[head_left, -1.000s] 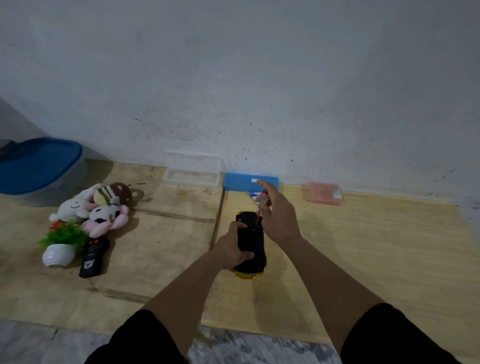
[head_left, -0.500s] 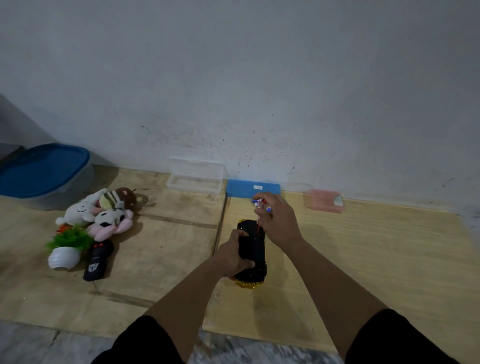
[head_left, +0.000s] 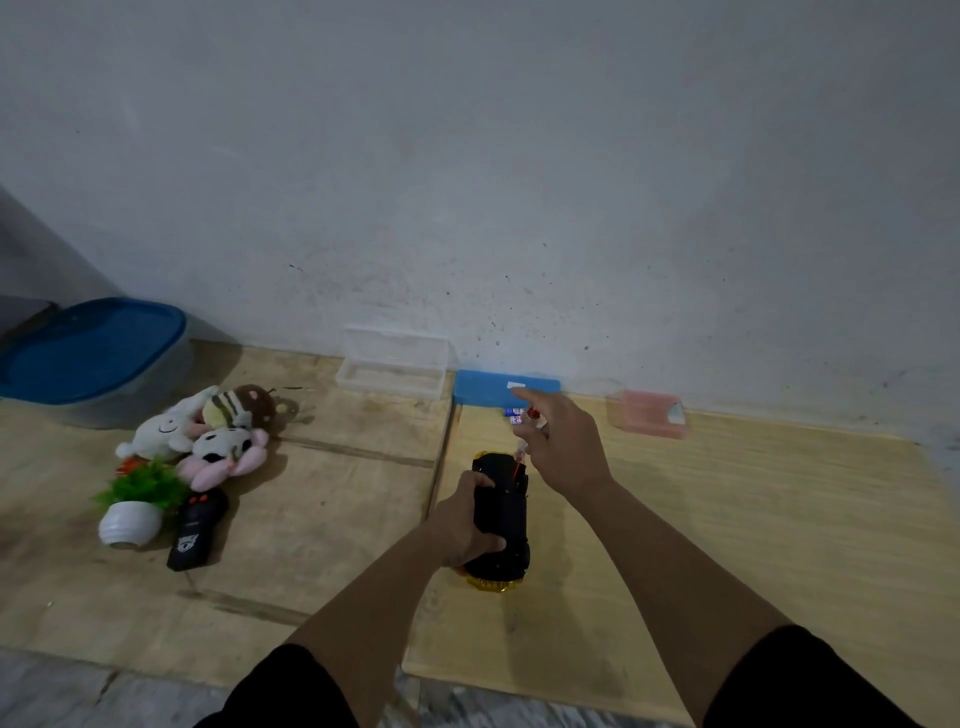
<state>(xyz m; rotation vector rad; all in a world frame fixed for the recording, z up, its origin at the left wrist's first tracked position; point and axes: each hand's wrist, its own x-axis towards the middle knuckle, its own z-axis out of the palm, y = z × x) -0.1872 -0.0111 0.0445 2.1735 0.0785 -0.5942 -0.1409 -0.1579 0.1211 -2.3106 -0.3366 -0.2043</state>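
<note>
A black toy car (head_left: 503, 512) with gold trim lies lengthwise on the wooden board (head_left: 727, 519), its underside up as far as I can tell. My left hand (head_left: 460, 522) grips its left side. My right hand (head_left: 563, 447) hovers just past the car's far end, index finger stretched out. It pinches a small blue, white and red item (head_left: 516, 413) that looks like batteries. A thin red wire (head_left: 517, 470) shows at the car's far end under that hand.
Against the wall stand a clear plastic box (head_left: 392, 361), a flat blue box (head_left: 493, 387) and a pink box (head_left: 652, 415). To the left lie plush toys (head_left: 208, 428), a small potted plant (head_left: 135, 501), a black remote (head_left: 197, 530) and a blue-lidded tub (head_left: 93, 353).
My right hand has opened out a little and shifted back toward the blue box, still with the small item. My left hand keeps its grip on the car.
</note>
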